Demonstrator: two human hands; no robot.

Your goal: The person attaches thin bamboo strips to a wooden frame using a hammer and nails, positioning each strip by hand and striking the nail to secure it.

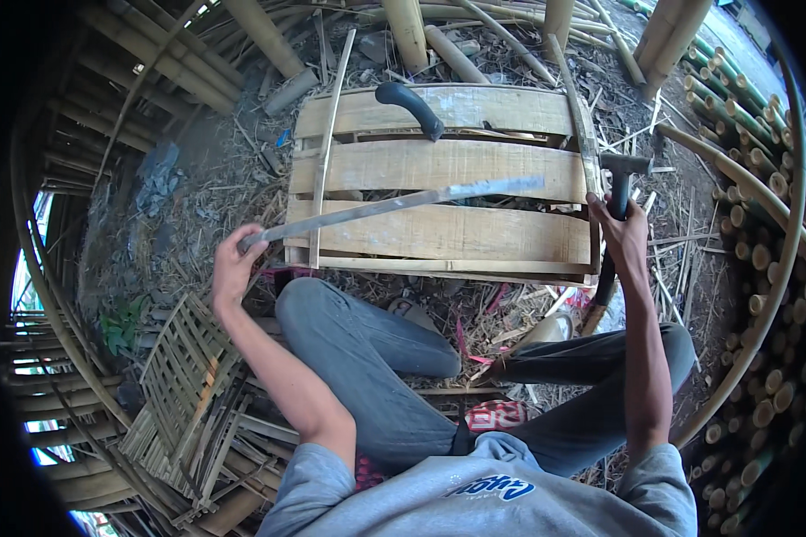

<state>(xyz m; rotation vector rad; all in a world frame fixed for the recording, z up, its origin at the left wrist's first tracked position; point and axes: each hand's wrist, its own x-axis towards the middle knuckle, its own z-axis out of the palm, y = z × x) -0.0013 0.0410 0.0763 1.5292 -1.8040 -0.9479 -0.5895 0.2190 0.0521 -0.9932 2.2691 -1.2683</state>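
A long flat grey bar [403, 201] slants over the near half of a slatted wooden crate [510, 234]. My left hand [234, 268] is closed around the bar's lower left end, off the crate's left side. At the crate's right edge, my right hand [625, 231] grips a hammer [620, 183] by its dark handle, head upward. The right fingertips are close to the thin upright wooden strip [586, 134] along that edge. A dark curved handle [409, 106] stands out of a gap between the far slats; its lower part is hidden.
Another thin wooden strip [331, 143] lies across the crate's left side. Cut bamboo poles [761, 259] are stacked at the right. A woven bamboo panel [184, 358] and split pieces lie at the lower left. Bamboo posts [406, 36] rise behind the crate. Scraps litter the ground.
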